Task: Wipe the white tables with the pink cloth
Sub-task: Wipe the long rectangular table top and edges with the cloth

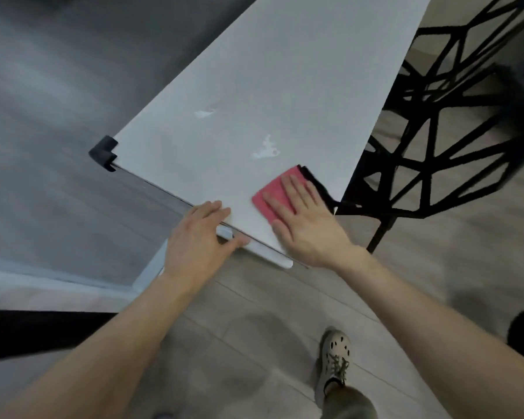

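A long white table (273,86) runs away from me towards the top of the view. The pink cloth (271,193) lies flat on its near right corner. My right hand (303,219) presses flat on the cloth with straight, spread fingers. My left hand (200,237) rests on the table's near edge, fingers on top and thumb below the edge. Two pale chipped patches (266,149) mark the tabletop just beyond the cloth.
A black corner guard (103,152) caps the table's near left corner. A black lattice chair (436,122) stands close against the table's right side. Grey floor lies to the left, pale plank floor below. My shoe (335,358) shows at the bottom.
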